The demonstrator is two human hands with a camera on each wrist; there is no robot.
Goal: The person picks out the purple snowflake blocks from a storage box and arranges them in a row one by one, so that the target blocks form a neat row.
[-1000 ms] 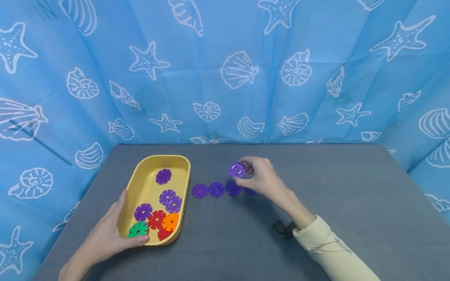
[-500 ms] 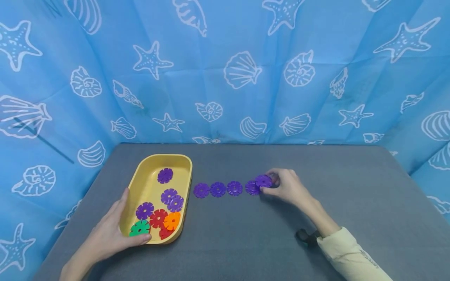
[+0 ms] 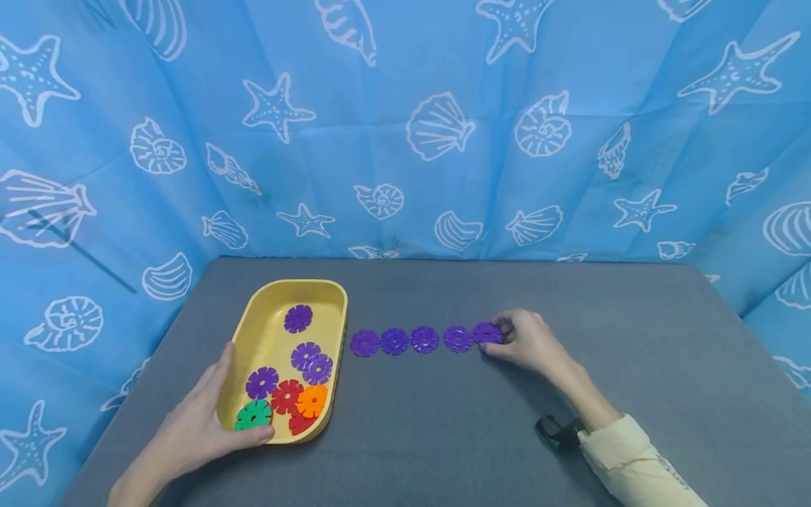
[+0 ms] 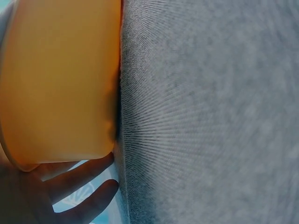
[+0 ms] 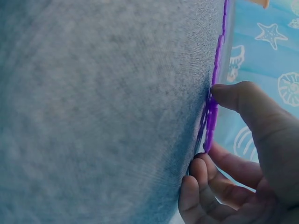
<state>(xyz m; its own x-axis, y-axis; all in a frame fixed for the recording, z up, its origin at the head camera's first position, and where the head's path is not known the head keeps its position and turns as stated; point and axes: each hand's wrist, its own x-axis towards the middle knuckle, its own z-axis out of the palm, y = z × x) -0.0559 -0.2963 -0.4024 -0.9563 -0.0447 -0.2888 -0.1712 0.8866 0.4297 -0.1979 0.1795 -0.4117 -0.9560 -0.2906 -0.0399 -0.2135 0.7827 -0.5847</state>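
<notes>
Right hand [image 3: 531,341] pinches a purple disc [image 3: 486,336] right of the frame's centre, at the right end of a row of purple discs [image 3: 425,339].
Thumb and fingertips close on its edge, other fingers loosely bent; the left hand [image 3: 190,426], moderately spread, grips the yellow tray [image 3: 266,338] at lower left, thumb over the rim. The disc looks like light, stiff plastic, perhaps slightly slippery and hardly fragile; its notched edge seems the best hold, the flat face giving little purchase.

we see a blue curtain [image 3: 355,148], white starfish [image 3: 279,108] and seashells [image 3: 438,128] printed across its creases, a grey worktop [image 3: 418,429] below it
</notes>
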